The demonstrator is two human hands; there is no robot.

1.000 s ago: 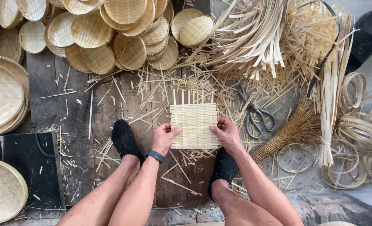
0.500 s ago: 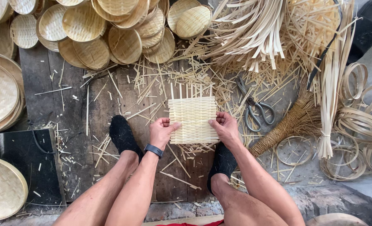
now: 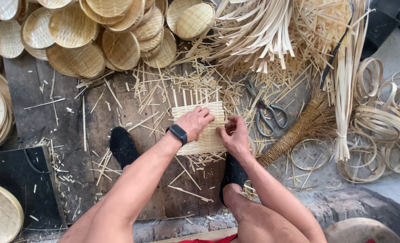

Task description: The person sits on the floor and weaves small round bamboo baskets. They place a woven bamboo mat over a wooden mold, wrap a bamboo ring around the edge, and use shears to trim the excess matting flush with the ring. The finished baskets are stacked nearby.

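A small square woven mat point(image 3: 203, 135) of pale, flat bamboo strips lies on dark, weathered floorboards point(image 3: 96, 121) between two feet in black socks; loose strip ends stand out of its far edge like a comb. The left hand point(image 3: 194, 121) rests palm down on top of the mat, fingers curled and pressing onto the weave, a dark watch point(image 3: 178, 133) on the wrist; the right hand point(image 3: 234, 135) sits at the mat's right edge, fingers bent and pinched together on the edge strips, though what exactly they clasp cannot be told. Both forearms reach forward from the bent knees, the hands close together but not touching.

Straw-coloured offcuts and splinters litter the boards around the mat; just to the right lie grey metal scissors point(image 3: 266, 112), handles toward the person, and beside them a hand broom point(image 3: 299, 130) with a cord-wrapped handle. Beyond it hangs a tied bundle of long flat strips point(image 3: 344, 103), and further right a heap of thin bent hoops point(image 3: 384, 126); round, shallow woven trays point(image 3: 87, 40) are stacked overlapping at the far left.
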